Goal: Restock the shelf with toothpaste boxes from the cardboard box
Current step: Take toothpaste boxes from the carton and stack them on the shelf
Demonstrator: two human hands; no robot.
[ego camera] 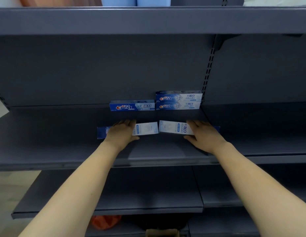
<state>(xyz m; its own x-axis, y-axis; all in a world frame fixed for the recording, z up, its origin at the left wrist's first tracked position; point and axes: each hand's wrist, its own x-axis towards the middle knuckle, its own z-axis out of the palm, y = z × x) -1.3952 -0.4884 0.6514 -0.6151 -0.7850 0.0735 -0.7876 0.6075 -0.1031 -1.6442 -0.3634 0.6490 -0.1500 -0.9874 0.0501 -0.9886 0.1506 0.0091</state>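
I have only the one head view: it looks forward and slightly down into the dark grey shelf (46, 134) from close range, both forearms reaching in from the bottom edge. The wide lens bows the upper shelf (148, 19) overhead.

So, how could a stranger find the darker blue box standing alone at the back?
Look at the grey middle shelf, along its back wall. Left of the two stacked pale boxes stands one single box. Only it is dark blue and unstacked.

The dark grey shelf (63, 134) carries three Crest boxes (132, 105) at its back and two in front.
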